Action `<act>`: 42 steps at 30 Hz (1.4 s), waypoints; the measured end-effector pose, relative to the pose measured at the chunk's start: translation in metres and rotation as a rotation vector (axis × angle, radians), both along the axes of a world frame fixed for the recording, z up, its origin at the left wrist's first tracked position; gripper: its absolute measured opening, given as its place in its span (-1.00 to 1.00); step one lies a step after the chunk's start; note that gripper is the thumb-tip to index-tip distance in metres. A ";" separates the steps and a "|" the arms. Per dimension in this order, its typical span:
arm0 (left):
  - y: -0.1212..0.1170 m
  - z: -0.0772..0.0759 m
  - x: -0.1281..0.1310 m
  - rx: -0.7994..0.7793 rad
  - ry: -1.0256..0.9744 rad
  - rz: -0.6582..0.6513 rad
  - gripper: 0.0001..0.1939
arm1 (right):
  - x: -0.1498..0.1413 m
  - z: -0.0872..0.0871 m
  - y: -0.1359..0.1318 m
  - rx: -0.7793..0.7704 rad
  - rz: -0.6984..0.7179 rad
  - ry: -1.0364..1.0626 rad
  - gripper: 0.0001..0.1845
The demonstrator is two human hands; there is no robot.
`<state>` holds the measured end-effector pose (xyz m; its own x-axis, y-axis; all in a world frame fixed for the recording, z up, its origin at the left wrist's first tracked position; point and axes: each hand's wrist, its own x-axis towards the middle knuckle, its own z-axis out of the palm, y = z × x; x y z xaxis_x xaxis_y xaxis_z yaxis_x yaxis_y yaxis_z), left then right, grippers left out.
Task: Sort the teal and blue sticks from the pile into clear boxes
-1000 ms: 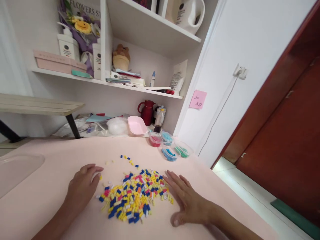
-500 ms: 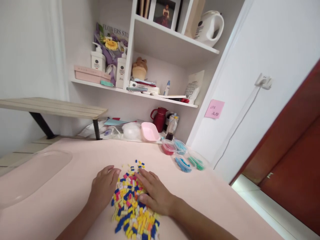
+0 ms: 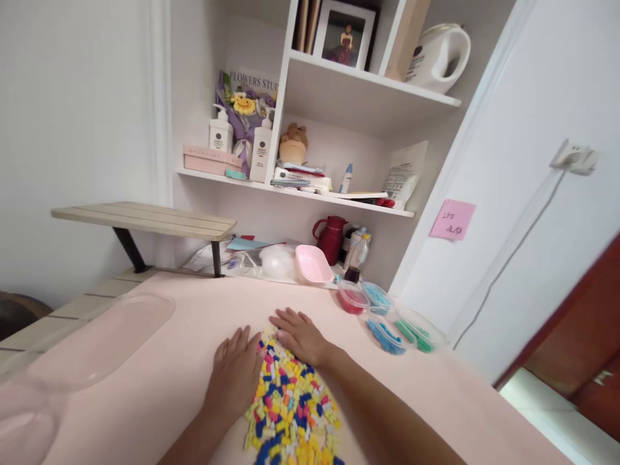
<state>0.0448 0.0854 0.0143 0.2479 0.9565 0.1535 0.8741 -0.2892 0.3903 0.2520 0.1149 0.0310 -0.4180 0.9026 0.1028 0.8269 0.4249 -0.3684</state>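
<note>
A long heap of small toy building bricks, mostly yellow, dark blue, pink and white, spreads over the pale pink tabletop. Along the heap's left edge lies my left hand, palm down with fingers stretched forward, its side touching the bricks. My right hand rests flat at the far end of the heap, fingers spread and pointing left. Some bricks there are hidden under its fingers and thumb. Neither hand grasps anything.
Clear tubs hold red pieces, light blue pieces, blue pieces and green pieces. A pink basin and red jug stand behind. At left are a clear lid and a raised wooden shelf.
My right hand has moved from the heap's right side to its far end. My left hand stays along the left edge. The camera view has turned left.
</note>
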 end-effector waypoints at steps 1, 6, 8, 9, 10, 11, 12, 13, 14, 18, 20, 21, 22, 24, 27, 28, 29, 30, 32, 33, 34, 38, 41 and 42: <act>-0.001 0.000 0.000 -0.006 0.000 -0.024 -0.46 | -0.007 0.002 -0.004 -0.023 0.074 0.037 -0.36; 0.005 0.002 -0.005 0.067 -0.242 0.038 -0.49 | -0.016 0.026 -0.042 -0.166 0.226 0.238 -0.29; 0.007 0.005 -0.008 0.063 -0.352 0.069 -0.50 | -0.005 0.042 -0.064 -0.227 0.263 0.329 -0.32; 0.006 0.008 -0.008 0.052 -0.394 0.074 -0.51 | 0.002 0.049 -0.077 -0.233 0.277 0.366 -0.34; 0.006 0.010 -0.009 0.042 -0.427 0.074 -0.52 | 0.011 0.056 -0.090 -0.218 0.283 0.385 -0.37; 0.005 0.012 -0.010 0.035 -0.452 0.073 -0.53 | 0.019 0.060 -0.104 -0.190 0.269 0.381 -0.40; 0.005 0.014 -0.010 0.031 -0.469 0.073 -0.53 | 0.028 0.061 -0.119 -0.154 0.229 0.361 -0.41; 0.004 0.015 -0.011 0.026 -0.481 0.076 -0.54 | 0.037 0.059 -0.134 -0.127 0.181 0.312 -0.39; 0.004 0.015 -0.011 0.022 -0.491 0.079 -0.53 | 0.045 0.055 -0.149 -0.097 0.130 0.249 -0.33; 0.006 0.012 -0.012 -0.003 -0.537 0.080 -0.52 | 0.063 0.022 -0.197 0.003 0.096 0.015 -0.04; 0.006 0.011 -0.012 -0.013 -0.559 0.081 -0.51 | 0.061 0.008 -0.207 0.019 0.107 -0.046 -0.01; 0.006 0.011 -0.012 -0.016 -0.569 0.081 -0.51 | 0.058 0.004 -0.207 0.029 0.105 -0.060 0.01; 0.006 0.010 -0.012 -0.017 -0.578 0.081 -0.50 | 0.054 0.002 -0.205 0.040 0.101 -0.068 0.04; 0.005 0.011 -0.012 -0.016 -0.593 0.081 -0.49 | 0.042 0.000 -0.194 0.069 0.111 -0.076 0.10; 0.002 0.011 -0.011 0.002 -0.609 0.089 -0.51 | 0.023 0.000 -0.171 0.146 0.152 -0.065 0.05; 0.001 0.011 -0.011 0.011 -0.614 0.092 -0.52 | 0.018 -0.001 -0.163 0.180 0.158 -0.057 0.00; 0.000 0.010 -0.011 0.022 -0.620 0.097 -0.53 | 0.013 -0.003 -0.157 0.216 0.159 -0.048 -0.06; -0.001 0.010 -0.012 0.030 -0.628 0.102 -0.53 | 0.009 -0.005 -0.151 0.255 0.158 -0.039 -0.13; -0.001 0.008 -0.012 0.042 -0.647 0.110 -0.53 | 0.005 -0.008 -0.140 0.328 0.144 -0.013 -0.27; -0.001 0.007 -0.012 0.045 -0.659 0.112 -0.53 | 0.004 -0.009 -0.135 0.357 0.127 0.006 -0.32; -0.001 0.007 -0.012 0.045 -0.672 0.114 -0.53 | 0.003 -0.008 -0.131 0.378 0.106 0.031 -0.36; -0.004 0.005 -0.012 0.032 -0.731 0.118 -0.50 | 0.016 -0.001 -0.115 0.376 -0.040 0.257 -0.43; -0.005 0.005 -0.012 0.022 -0.774 0.132 -0.47 | 0.042 -0.001 -0.103 0.338 -0.220 0.534 -0.44; -0.006 0.006 -0.013 0.022 -0.787 0.139 -0.47 | 0.052 -0.004 -0.099 0.331 -0.278 0.614 -0.43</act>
<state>0.0323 0.0798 0.0200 -0.0623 0.9655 0.2530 0.3729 -0.2126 0.9032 0.3040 0.0156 0.0271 0.0407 0.8481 0.5282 0.6069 0.3990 -0.6873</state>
